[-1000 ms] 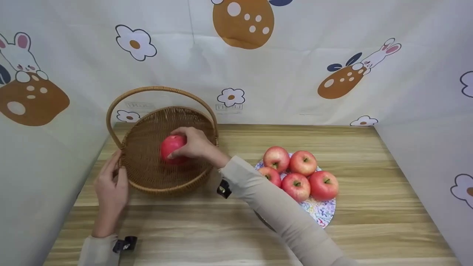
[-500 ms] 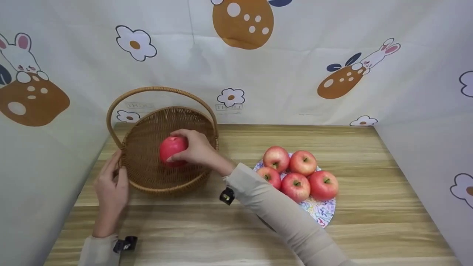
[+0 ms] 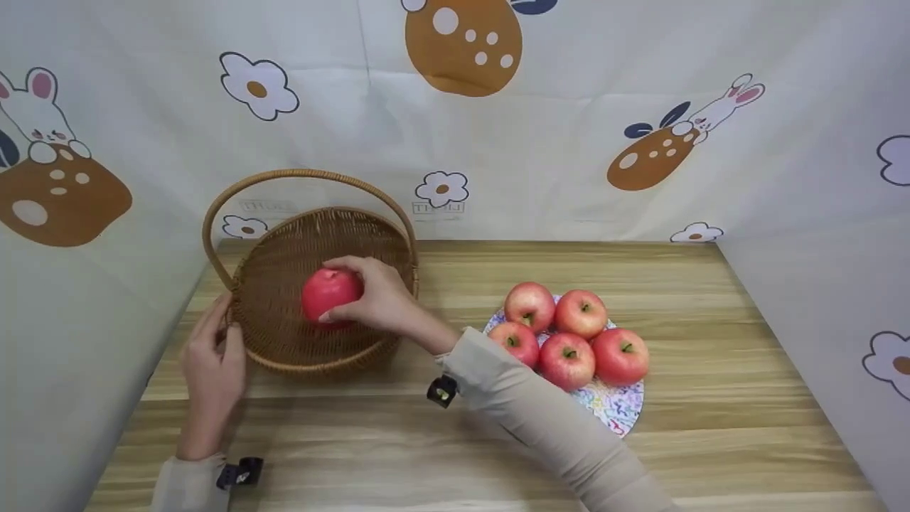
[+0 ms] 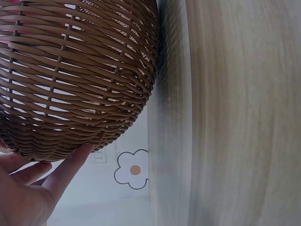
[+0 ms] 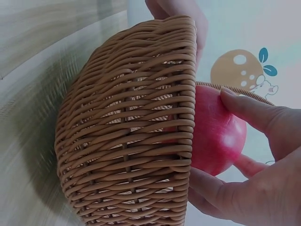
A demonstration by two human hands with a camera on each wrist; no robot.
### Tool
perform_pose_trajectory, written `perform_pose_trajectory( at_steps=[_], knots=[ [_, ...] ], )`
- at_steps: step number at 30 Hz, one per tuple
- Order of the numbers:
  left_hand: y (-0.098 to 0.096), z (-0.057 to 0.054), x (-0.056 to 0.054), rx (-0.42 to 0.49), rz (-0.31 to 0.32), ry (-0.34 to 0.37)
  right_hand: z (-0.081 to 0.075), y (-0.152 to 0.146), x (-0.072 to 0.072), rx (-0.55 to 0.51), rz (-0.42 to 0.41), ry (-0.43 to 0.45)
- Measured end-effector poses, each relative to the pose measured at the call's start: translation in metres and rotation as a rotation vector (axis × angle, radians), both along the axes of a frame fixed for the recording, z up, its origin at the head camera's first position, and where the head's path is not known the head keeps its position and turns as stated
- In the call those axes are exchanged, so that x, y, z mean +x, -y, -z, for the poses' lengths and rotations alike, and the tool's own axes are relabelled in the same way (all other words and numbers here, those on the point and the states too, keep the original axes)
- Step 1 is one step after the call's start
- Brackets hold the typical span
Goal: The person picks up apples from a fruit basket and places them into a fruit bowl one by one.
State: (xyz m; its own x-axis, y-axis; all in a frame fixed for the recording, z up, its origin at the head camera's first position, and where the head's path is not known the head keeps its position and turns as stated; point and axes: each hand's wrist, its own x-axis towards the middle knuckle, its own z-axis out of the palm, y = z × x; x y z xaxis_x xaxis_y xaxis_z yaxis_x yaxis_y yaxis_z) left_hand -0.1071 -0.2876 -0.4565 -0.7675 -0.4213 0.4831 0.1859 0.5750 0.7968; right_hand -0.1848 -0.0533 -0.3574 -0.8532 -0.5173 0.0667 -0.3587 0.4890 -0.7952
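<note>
A brown wicker basket (image 3: 323, 338) with a tall arched handle stands at the left of the table. My left hand (image 3: 213, 366) holds its left side by the foot of the handle; in the left wrist view one extended digit lies against the outer weave (image 4: 70, 94). Over the basket's opening, my right hand (image 3: 377, 295) grips a red apple (image 3: 328, 295) between thumb and fingers. In the right wrist view the apple (image 5: 216, 136) shows beside the rim (image 5: 187, 113), its lower part hidden by the weave. A round patterned plate (image 3: 615, 409) carries several red apples (image 3: 566, 361) at the right.
The wooden tabletop (image 3: 355, 448) runs back to a white curtain (image 3: 540, 142) printed with rabbits and flowers, which also stands at both sides. Both sleeves carry a black wrist device (image 3: 442, 391). The right forearm (image 3: 561, 434) passes in front of the plate.
My right hand has drawn the apple slightly toward the basket's near rim, and its forearm has shifted a little right and nearer. The left hand keeps its place on the basket.
</note>
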Motion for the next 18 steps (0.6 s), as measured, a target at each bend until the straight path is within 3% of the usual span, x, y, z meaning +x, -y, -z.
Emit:
perform_pose_trajectory(
  at_steps=[18],
  knots=[
    [0.000,0.000,0.000,0.001,-0.005,-0.008,0.002,-0.007,0.015,-0.109,0.046,-0.037]
  ],
)
